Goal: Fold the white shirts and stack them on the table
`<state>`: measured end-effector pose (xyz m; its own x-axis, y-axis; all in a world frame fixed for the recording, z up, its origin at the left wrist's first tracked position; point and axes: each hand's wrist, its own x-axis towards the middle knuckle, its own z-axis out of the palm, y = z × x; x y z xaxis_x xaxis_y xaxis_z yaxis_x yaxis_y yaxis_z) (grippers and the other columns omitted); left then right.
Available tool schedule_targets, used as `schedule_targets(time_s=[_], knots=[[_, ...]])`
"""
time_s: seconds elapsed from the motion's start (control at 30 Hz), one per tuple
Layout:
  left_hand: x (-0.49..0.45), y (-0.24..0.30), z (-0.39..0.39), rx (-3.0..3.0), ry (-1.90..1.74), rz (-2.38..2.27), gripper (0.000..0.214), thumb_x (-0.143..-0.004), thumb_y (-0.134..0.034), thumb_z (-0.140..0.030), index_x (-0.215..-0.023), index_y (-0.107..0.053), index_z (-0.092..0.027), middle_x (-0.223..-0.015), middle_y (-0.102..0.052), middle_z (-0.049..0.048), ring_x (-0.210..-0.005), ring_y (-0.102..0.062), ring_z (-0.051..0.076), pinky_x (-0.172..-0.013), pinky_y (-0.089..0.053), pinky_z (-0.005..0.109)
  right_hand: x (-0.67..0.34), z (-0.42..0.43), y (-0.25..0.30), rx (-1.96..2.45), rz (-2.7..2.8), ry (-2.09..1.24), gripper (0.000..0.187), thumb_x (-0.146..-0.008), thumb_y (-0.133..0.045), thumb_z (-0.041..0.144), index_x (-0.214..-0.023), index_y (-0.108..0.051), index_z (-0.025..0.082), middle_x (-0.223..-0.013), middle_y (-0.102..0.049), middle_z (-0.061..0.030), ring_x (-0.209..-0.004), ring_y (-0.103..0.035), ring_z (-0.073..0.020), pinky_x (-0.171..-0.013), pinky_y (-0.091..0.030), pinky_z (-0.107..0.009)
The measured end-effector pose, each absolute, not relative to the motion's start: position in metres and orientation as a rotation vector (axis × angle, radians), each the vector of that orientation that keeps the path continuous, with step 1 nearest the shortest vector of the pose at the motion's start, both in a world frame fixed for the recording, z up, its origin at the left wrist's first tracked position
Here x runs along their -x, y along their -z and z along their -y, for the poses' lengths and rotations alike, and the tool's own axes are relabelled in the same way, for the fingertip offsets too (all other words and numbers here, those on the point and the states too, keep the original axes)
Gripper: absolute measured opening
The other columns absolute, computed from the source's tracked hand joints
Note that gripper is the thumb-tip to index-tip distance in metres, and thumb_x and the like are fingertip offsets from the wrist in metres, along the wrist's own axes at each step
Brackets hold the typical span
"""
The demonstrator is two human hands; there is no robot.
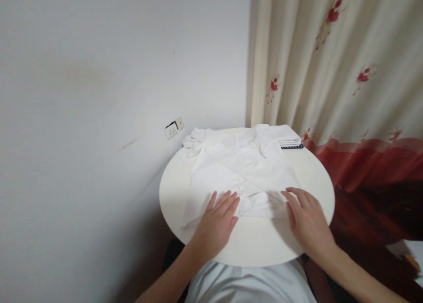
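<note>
A white garment [244, 171] lies partly folded on a small round white table [261, 245]. My left hand [216, 223] rests flat on the garment's near edge, fingers stretched out and together. My right hand [306, 219] lies flat on the garment's near right corner, fingers spread. Neither hand grips the cloth. At the table's far right edge, a folded white piece with a dark striped band [291, 145] lies beside the garment.
The table stands in a corner between a white wall with a socket plate [173, 127] on the left and a cream curtain with red flowers [337, 65] on the right. Dark red fabric [373, 175] lies right of the table.
</note>
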<state>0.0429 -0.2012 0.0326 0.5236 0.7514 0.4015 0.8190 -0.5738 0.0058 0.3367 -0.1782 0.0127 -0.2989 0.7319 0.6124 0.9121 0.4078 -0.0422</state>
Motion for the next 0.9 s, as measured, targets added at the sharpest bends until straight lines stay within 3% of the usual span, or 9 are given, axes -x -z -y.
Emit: schedule_targets(time_s=[0.13,0.27,0.43,0.57,0.9], knots=[[-0.073,-0.022,0.189,2.764,0.386,1.299,0.059,-0.101,-0.048,-0.041,-0.154,-0.035,-0.017,-0.158,-0.041,0.0104,-0.15,-0.03,0.024,-0.124,-0.023,0.049,-0.276,0.177,-0.008,1.081,2.369,0.226,0.059,-0.09,-0.041,0.008,-0.148,-0.045,0.014,-0.152,-0.049,-0.0136,-0.143,-0.039,-0.0276,-0.116,-0.035,-0.049],[-0.066,-0.017,0.186,2.811,0.338,1.312,0.061,-0.101,-0.048,-0.038,-0.156,-0.03,-0.015,-0.161,-0.035,0.0111,-0.151,-0.027,0.023,-0.124,-0.024,0.047,-0.258,0.167,0.008,1.125,2.455,0.11,0.056,-0.097,-0.039,0.017,-0.152,-0.04,0.009,-0.155,-0.045,-0.0159,-0.146,-0.036,-0.0259,-0.119,-0.031,-0.048],[-0.046,-0.015,0.186,2.837,0.317,1.3,0.064,-0.103,-0.045,-0.039,-0.159,-0.022,-0.019,-0.163,-0.03,0.0087,-0.152,-0.023,0.024,-0.124,-0.023,0.049,-0.288,0.164,0.013,1.158,2.502,0.055,0.062,-0.103,-0.041,0.044,-0.158,-0.031,0.016,-0.159,-0.036,-0.0146,-0.149,-0.03,-0.0284,-0.12,-0.027,-0.054],[-0.025,-0.014,0.186,2.811,0.347,1.312,0.066,-0.101,-0.046,-0.035,-0.16,-0.019,-0.022,-0.162,-0.033,0.0091,-0.152,-0.025,0.025,-0.123,-0.024,0.05,-0.317,0.166,0.01,1.171,2.51,0.065,0.065,-0.104,-0.04,0.047,-0.161,-0.022,0.021,-0.161,-0.032,-0.0136,-0.149,-0.03,-0.0286,-0.118,-0.029,-0.057],[0.037,-0.012,0.208,2.651,0.214,1.448,0.066,-0.103,-0.043,-0.038,-0.162,-0.015,-0.023,-0.163,-0.03,0.009,-0.15,-0.028,0.029,-0.12,-0.029,0.054,-0.373,0.177,0.014,1.312,2.45,0.234,0.067,-0.101,-0.046,0.052,-0.158,-0.031,0.02,-0.158,-0.038,-0.0162,-0.145,-0.037,-0.0333,-0.115,-0.03,-0.063]])
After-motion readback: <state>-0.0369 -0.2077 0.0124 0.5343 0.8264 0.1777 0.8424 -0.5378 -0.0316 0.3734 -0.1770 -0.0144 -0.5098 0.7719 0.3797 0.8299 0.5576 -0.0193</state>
